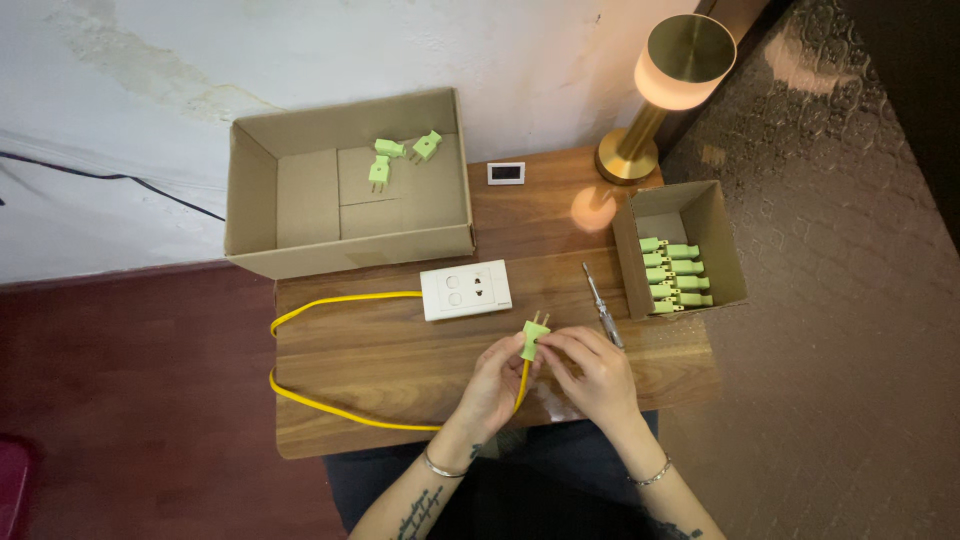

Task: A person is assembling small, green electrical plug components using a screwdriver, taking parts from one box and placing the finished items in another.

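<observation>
1. Both hands meet over the near middle of a small wooden table [400, 380] in the head view, with a pale, stained wall behind it, dark red floor to the left and patterned dark floor to the right. A brass lamp [668, 85] glows at the table's far right corner, and a small white display [506, 173] lies just beside its base.
2. A large open cardboard box [300, 195] stands at the far left edge, holding three loose green plugs [400, 157]. A smaller cardboard box [722, 240] on the right holds a neat stack of more green plugs [675, 275].
3. A white socket plate [466, 290] lies at the centre, with a yellow cable [330, 410] looping out from it along the table's left side and back toward the hands. A screwdriver [602, 305] lies between the socket plate and the smaller box.
4. The left hand [492, 385] is closed around the cable just below a green plug [535, 338], which is held upright, prongs pointing away, just in front of the socket plate.
5. The right hand [595, 372] pinches the plug's body with its fingertips.
</observation>
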